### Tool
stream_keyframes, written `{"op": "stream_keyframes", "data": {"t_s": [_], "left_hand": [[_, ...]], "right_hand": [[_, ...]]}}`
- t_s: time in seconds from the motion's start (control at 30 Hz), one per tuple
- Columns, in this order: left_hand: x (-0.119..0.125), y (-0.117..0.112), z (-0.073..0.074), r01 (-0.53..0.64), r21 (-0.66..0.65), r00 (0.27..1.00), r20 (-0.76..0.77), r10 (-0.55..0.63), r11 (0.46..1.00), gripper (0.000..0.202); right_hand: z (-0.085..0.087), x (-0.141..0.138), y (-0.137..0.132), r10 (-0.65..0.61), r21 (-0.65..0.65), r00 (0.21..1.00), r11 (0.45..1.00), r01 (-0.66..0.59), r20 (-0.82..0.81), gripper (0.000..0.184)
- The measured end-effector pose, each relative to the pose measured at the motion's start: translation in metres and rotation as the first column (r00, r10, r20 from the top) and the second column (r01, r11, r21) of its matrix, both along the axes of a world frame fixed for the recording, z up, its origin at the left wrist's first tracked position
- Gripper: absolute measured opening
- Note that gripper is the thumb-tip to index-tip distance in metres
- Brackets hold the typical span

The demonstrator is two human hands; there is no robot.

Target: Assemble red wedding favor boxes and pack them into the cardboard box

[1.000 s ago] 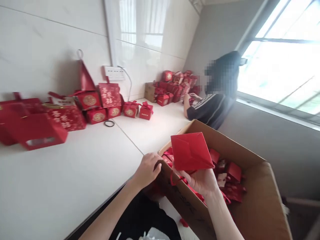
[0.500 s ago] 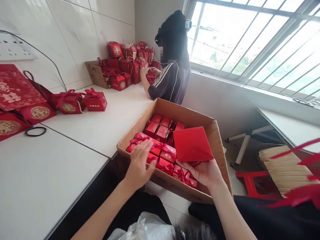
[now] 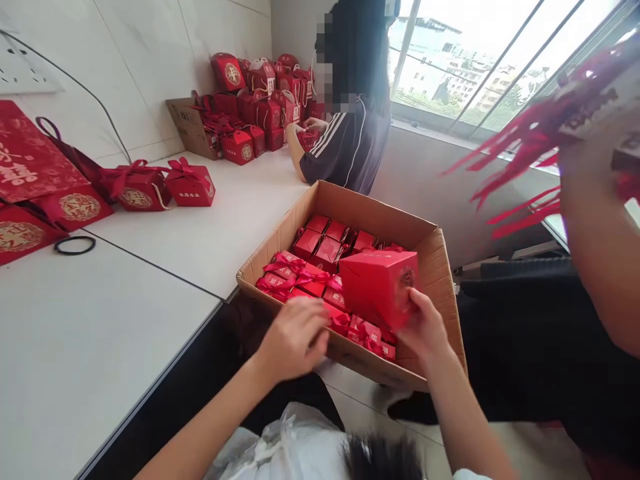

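My right hand (image 3: 423, 330) grips a red gift box (image 3: 373, 283) by its side and lower corner, thumb on a printed face. The box is tilted, above the right half of a cardboard carton (image 3: 445, 273). Inside the carton stand rows of smaller red boxes (image 3: 327, 252), the front ones tied with red ribbon bows. At the carton's near edge my left hand (image 3: 297, 337) holds nothing, its fingers loosely bent and the thumb apart. Some carton contents are hidden behind the held box.
The white table (image 3: 150, 320) carries ribboned red boxes (image 3: 190, 183), a black ring (image 3: 75, 245) and a heap of red boxes (image 3: 270, 100) at the back. A co-worker (image 3: 350, 133) leans there. Another person's arm (image 3: 595, 220) with blurred red ribbons (image 3: 525, 153) reaches in at right.
The gift box has turned in my right hand, from its flat face to a printed side. My left hand has drawn back toward me. Another person has come in at the right with ribbons.
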State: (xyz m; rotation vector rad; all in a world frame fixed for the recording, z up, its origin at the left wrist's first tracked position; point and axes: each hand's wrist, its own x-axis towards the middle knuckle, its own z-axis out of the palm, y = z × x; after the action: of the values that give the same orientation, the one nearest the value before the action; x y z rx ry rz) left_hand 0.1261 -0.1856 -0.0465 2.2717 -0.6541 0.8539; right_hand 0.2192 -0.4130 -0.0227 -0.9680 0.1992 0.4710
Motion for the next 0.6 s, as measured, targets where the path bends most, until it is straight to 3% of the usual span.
{"op": "stream_keyframes", "data": {"t_s": [0.07,0.13,0.17,0.2,0.27,0.3,0.33,0.4,0.43,0.5,0.57,0.6], "left_hand": [[0.009,0.011,-0.013,-0.202,0.1,0.975,-0.071,0.209,0.974,0.02],[0.014,0.017,-0.028,-0.255,0.181,0.954,-0.115,0.278,0.95,0.02],[0.014,0.018,-0.035,-0.259,0.203,0.948,-0.134,0.288,0.944,0.02],[0.014,0.018,-0.04,-0.26,0.214,0.944,-0.149,0.295,0.941,0.021],[0.013,0.017,-0.045,-0.265,0.215,0.937,-0.172,0.304,0.94,0.022],[0.013,0.016,-0.046,-0.269,0.211,0.935,-0.177,0.308,0.94,0.022],[0.012,0.015,-0.046,-0.268,0.211,0.935,-0.178,0.306,0.94,0.022],[0.012,0.014,-0.045,-0.26,0.212,0.938,-0.175,0.298,0.942,0.022],[0.013,0.014,-0.044,-0.257,0.212,0.94,-0.173,0.295,0.943,0.022],[0.014,0.014,-0.044,-0.259,0.211,0.939,-0.176,0.297,0.943,0.021],[0.014,0.014,-0.044,-0.27,0.21,0.933,-0.187,0.309,0.94,0.019],[0.013,0.013,-0.045,-0.277,0.209,0.928,-0.194,0.317,0.938,0.019]], "right_hand": [[-0.002,0.01,-0.027,-0.068,-0.193,0.988,0.977,0.095,0.141,0.028],[-0.002,0.017,-0.054,0.024,-0.466,0.961,0.878,0.112,0.275,0.035],[-0.001,0.019,-0.065,0.151,-0.648,0.936,0.755,0.098,0.318,0.041],[-0.001,0.02,-0.073,0.302,-0.812,0.899,0.576,0.094,0.319,0.047],[-0.002,0.019,-0.082,0.583,-0.987,0.798,0.129,0.095,0.153,0.062],[-0.005,0.018,-0.082,0.668,-0.993,0.744,-0.073,0.089,0.018,0.069],[-0.009,0.017,-0.081,0.711,-0.968,0.693,-0.238,0.079,-0.118,0.075],[-0.021,0.014,-0.075,0.719,-0.886,0.599,-0.462,0.034,-0.351,0.084],[-0.029,0.012,-0.072,0.702,-0.847,0.569,-0.531,0.016,-0.429,0.087],[-0.044,0.009,-0.067,0.664,-0.801,0.558,-0.599,-0.001,-0.498,0.091],[-0.056,0.005,-0.062,0.658,-0.8,0.575,-0.601,0.011,-0.486,0.085],[-0.06,0.006,-0.057,0.678,-0.808,0.57,-0.588,0.044,-0.463,0.072]]}}
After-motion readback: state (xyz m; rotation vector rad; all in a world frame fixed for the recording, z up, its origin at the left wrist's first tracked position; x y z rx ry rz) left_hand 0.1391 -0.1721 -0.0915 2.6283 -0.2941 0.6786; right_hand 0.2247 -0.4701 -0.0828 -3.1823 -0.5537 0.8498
